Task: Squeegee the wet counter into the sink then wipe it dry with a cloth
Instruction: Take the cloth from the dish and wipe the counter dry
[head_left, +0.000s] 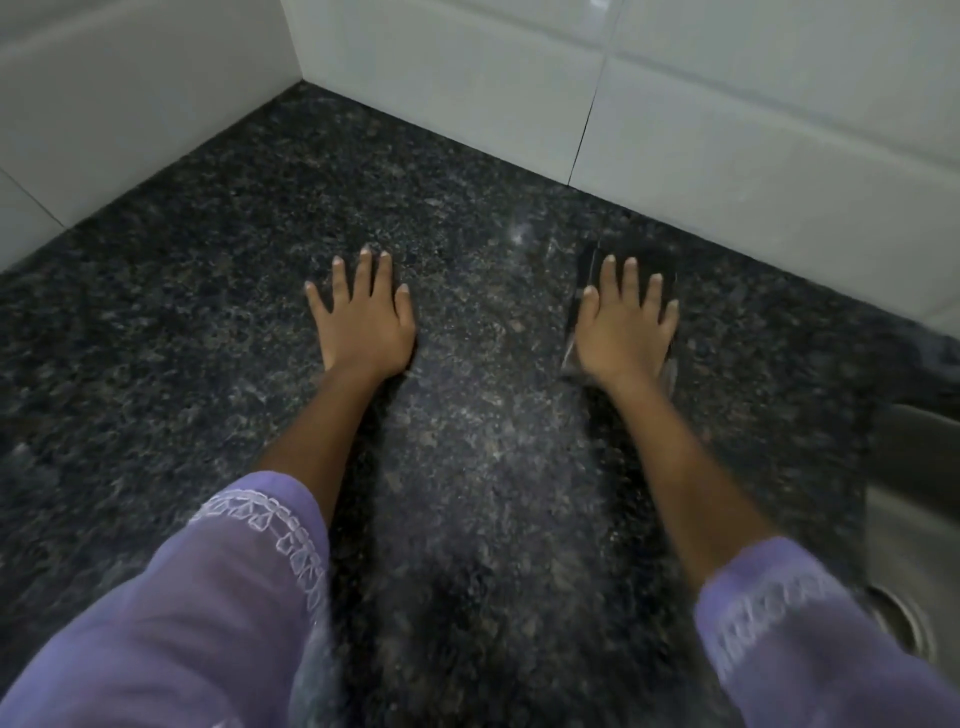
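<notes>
Item: your right hand (626, 322), fingers spread flat, pins a dark cloth (584, 291) to the granite counter (467, 441) at two o'clock, likely for drying, your left hand (363, 317) lies open at ten, bracing, sink (909, 493) at four.

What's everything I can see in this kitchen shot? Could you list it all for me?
Speckled dark granite counter: one, black-grey, fills most of the view, glossy down the middle.
White wall tiles: several, white, behind and to the left of the counter, meeting in a corner.
Stainless steel sink: one, silver, right edge, drain partly showing.
Dark flat cloth: one, blackish, blurred, under the right hand.
Purple embroidered sleeves: two, lilac, bottom corners.
Left hand: one, flat on the counter, fingers spread.
Right hand: one, fingers straight, pressing on the cloth.
</notes>
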